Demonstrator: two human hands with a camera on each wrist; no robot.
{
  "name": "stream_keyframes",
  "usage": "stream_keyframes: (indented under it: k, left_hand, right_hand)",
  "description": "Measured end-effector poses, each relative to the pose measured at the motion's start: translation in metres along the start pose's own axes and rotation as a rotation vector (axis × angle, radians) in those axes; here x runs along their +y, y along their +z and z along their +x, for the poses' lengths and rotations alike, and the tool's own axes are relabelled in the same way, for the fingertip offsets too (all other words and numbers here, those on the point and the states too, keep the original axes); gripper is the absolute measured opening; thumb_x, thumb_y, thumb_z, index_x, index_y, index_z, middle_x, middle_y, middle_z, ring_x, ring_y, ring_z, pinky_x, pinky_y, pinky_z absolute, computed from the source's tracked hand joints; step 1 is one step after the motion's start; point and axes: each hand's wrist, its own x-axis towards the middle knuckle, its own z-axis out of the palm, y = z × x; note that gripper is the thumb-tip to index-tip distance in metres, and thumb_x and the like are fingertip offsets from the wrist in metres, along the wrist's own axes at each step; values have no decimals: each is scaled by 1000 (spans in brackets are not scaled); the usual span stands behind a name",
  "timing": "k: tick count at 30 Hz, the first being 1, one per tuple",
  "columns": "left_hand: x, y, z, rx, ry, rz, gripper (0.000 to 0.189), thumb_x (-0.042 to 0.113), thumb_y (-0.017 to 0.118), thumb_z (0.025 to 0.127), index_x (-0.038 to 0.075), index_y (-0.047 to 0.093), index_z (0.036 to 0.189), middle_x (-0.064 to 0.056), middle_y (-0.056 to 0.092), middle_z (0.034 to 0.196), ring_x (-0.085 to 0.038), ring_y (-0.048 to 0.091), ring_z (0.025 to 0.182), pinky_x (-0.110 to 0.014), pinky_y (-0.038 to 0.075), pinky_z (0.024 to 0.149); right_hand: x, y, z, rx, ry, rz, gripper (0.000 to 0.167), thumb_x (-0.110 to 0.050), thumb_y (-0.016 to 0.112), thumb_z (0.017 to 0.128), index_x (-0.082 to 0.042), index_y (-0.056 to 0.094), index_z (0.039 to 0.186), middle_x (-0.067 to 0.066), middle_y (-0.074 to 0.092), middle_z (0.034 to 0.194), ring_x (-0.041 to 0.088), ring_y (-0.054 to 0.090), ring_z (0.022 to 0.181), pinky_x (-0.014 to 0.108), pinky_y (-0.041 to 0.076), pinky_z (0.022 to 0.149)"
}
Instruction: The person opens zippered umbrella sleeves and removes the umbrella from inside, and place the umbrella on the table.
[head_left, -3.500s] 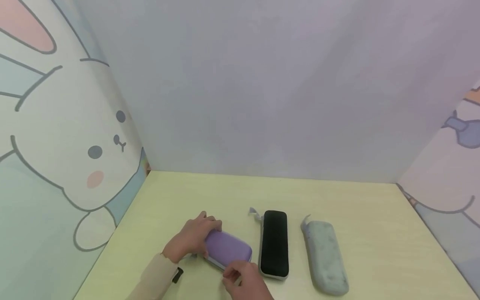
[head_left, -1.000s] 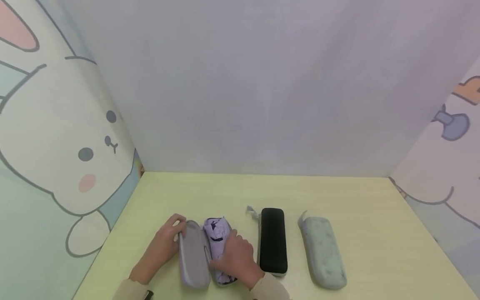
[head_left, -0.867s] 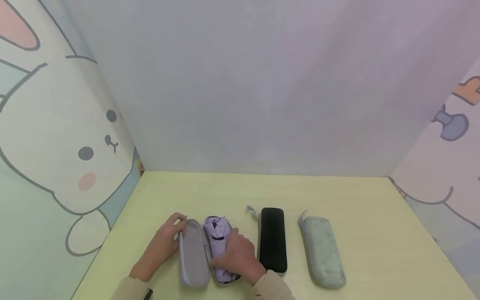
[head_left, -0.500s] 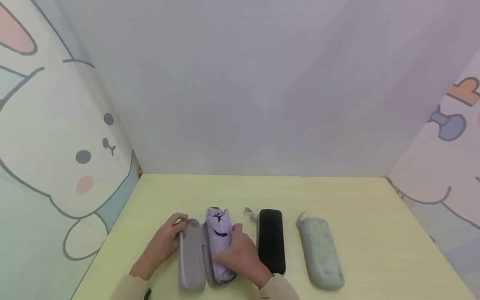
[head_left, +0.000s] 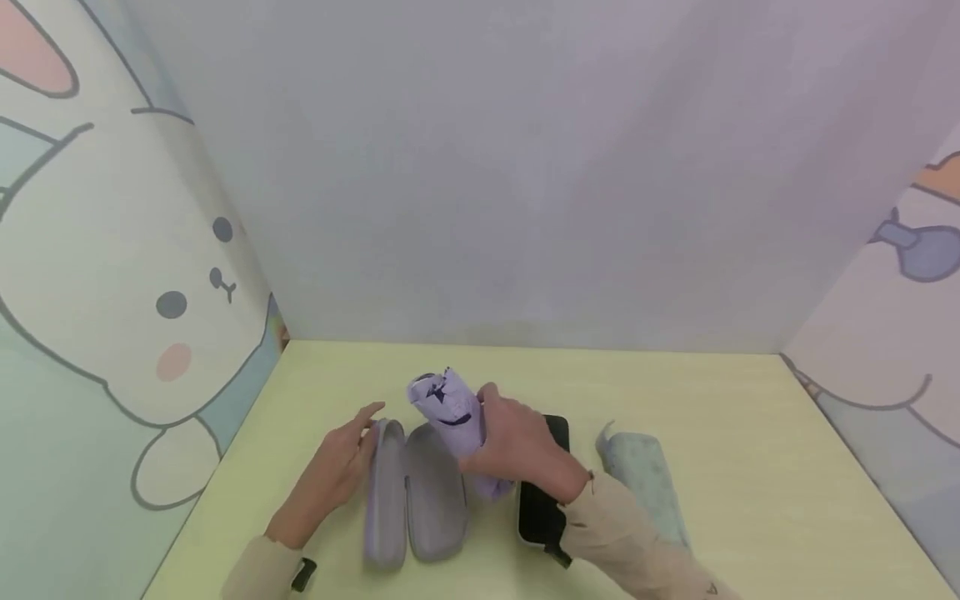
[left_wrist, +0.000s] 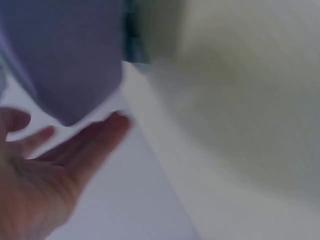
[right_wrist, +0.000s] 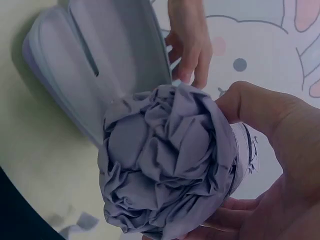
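Note:
My right hand (head_left: 517,442) grips a folded purple umbrella (head_left: 450,412) with black print, raised and tilted over the right side of an unzipped hard case (head_left: 435,500). Its gathered, crumpled fabric end (right_wrist: 165,155) faces the right wrist camera. The purple case lies spread on the table, both grey-lined halves bare inside, with the lid half (head_left: 386,500) partly raised at the left. My left hand (head_left: 341,462) is beside the lid's outer edge, its fingers mostly straight and spread in the left wrist view.
A black hard case (head_left: 542,517) lies right of the purple one, partly under my right forearm. Farther right is a pale green mottled case (head_left: 645,475), its lower end hidden by the sleeve. Printed panels and a plain back wall enclose the pale yellow table (head_left: 750,467).
The purple case, closed at first, was opened flat. My right hand has lifted the umbrella out, up and to the right. The left hand's fingers have loosened at the lid.

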Motion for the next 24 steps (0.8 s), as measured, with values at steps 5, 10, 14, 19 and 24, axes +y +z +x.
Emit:
stream_keyframes:
  k: [5,10,14,19,24]
  left_hand:
    - [23,-3,3,-234,-256,-8,69,17,68,81,1,34,139,-24,57,118,-31,60,97,-46,51,74]
    - [24,-1,8,-155,-281,-7,60,-2,65,74,-3,45,131,-20,56,102,-26,56,84,-40,50,68]
    - [17,-4,11,-135,-283,-20,53,-3,64,74,-3,51,126,-17,54,97,-20,53,74,-31,47,59]
    - [12,-9,12,-148,-312,-66,48,2,66,78,-3,53,124,-17,55,98,-19,54,73,-27,47,52]
    - [9,-8,10,-142,-356,-170,44,6,67,82,-1,54,123,-15,55,98,-17,57,72,-25,47,43]
  right_hand:
    - [10,-11,25,2,-85,-254,63,-34,82,59,-10,44,103,-1,50,72,14,49,59,31,40,48]
    - [17,-11,54,-19,-145,-446,64,-35,84,60,-13,47,108,-1,54,75,14,51,63,31,41,50]
    - [21,-5,77,-56,-167,-505,61,-31,86,60,-15,50,107,0,56,77,16,53,65,32,42,52]
    - [23,12,102,-93,-189,-526,50,-33,80,70,-16,52,108,0,55,77,17,52,66,32,41,56]
    - [23,30,123,-93,-195,-589,41,-29,76,75,-18,53,107,2,58,81,19,51,66,34,43,57]
